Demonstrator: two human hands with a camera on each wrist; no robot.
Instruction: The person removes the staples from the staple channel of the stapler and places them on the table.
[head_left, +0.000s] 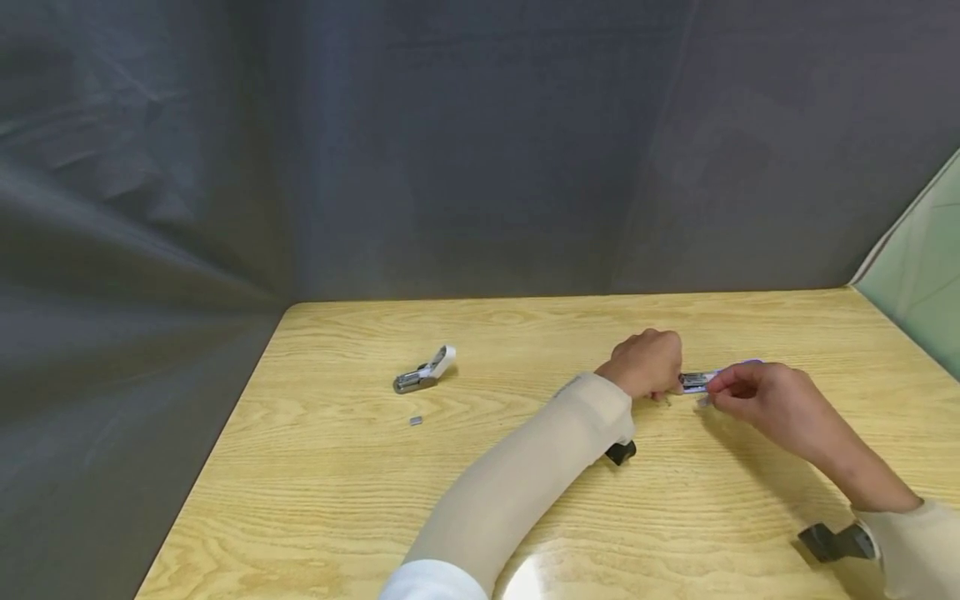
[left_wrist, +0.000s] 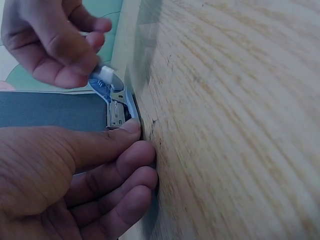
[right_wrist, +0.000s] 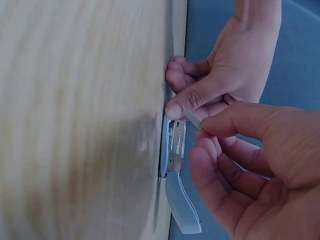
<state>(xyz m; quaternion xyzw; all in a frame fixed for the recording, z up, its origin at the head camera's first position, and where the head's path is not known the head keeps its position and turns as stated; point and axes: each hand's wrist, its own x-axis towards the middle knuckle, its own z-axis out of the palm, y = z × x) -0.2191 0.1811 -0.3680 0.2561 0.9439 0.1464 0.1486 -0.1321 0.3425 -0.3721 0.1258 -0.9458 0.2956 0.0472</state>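
A blue stapler lies opened out on the right part of the table, its metal staple channel exposed and its top arm swung back. My left hand grips the front end of its base, thumb on top and fingers curled beside it. Between thumb and index finger, my right hand pinches a short strip of staples just above the channel. In the right wrist view the strip is tilted and close to the left thumb; whether it touches the channel I cannot tell.
Left of the hands stands a second stapler, grey with a white raised arm. Another small staple strip lies in front of it. A dark curtain borders the back and left of the wooden table.
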